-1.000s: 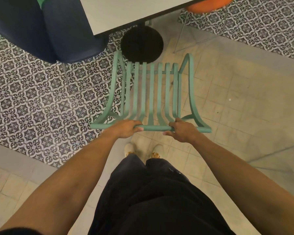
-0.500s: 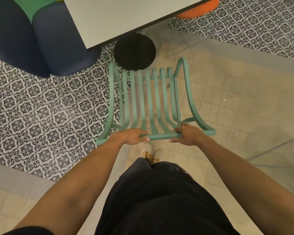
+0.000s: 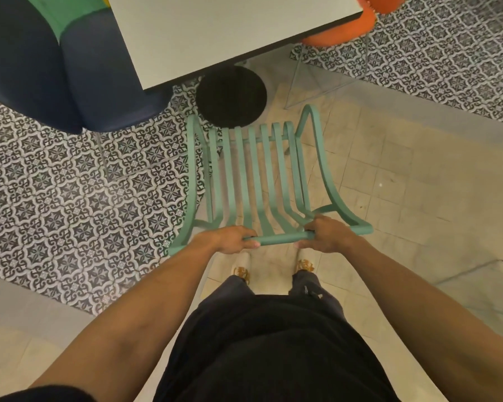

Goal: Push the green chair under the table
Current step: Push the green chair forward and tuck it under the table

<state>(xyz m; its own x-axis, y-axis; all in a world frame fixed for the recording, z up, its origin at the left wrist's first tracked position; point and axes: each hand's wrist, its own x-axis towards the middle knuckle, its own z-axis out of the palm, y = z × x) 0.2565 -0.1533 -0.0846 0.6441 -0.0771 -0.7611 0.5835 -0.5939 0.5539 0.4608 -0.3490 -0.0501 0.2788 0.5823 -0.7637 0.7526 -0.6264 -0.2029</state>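
Note:
The green chair [image 3: 256,175], made of slatted metal, stands on the floor right in front of me. I look down on it from behind its back. My left hand [image 3: 230,237] and my right hand [image 3: 325,235] both grip the chair's top rail, a little apart. The white table [image 3: 215,33] with a dark edge fills the top of the view. Its round black base [image 3: 231,95] sits on the floor just beyond the chair's front edge. The chair's seat lies just short of the table's near edge.
A dark blue padded chair [image 3: 70,71] stands at the table's left side. An orange chair [image 3: 349,27] with thin wire legs is at the right. Patterned tiles cover the floor to the left and far right, plain beige tiles lie under me.
The chair has moved forward toward the table with both hands still on its rail. More of the tabletop is in view and the chair's front now reaches the black base.

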